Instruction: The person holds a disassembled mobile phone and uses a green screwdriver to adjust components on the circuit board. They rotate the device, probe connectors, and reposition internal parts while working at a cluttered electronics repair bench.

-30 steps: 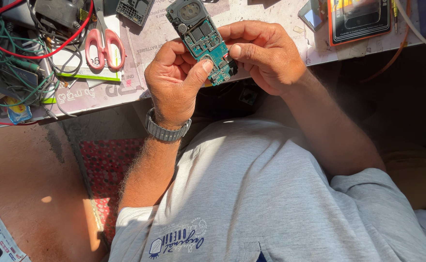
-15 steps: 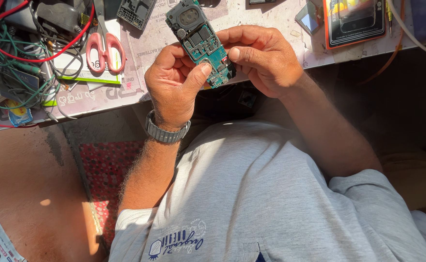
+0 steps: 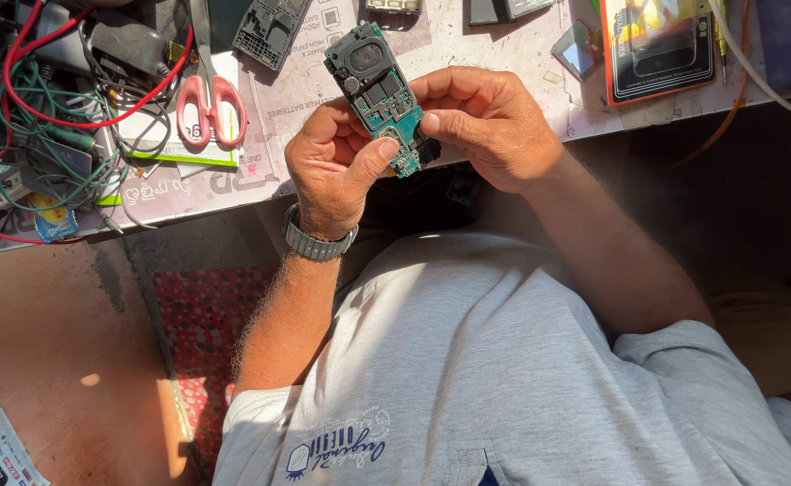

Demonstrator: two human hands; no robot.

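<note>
Left hand (image 3: 337, 171) and right hand (image 3: 490, 126) pinch a green circuit board (image 3: 379, 94) between closed fingertips, tilted above the table (image 3: 467, 54) edge; pink-handled scissors (image 3: 208, 99) lie well apart.

A red-edged rectangular retail package (image 3: 656, 45) with a yellow-and-dark picture lies at the table's far right. A green-trimmed white card (image 3: 175, 144), perhaps a package, sits under the scissors.
</note>
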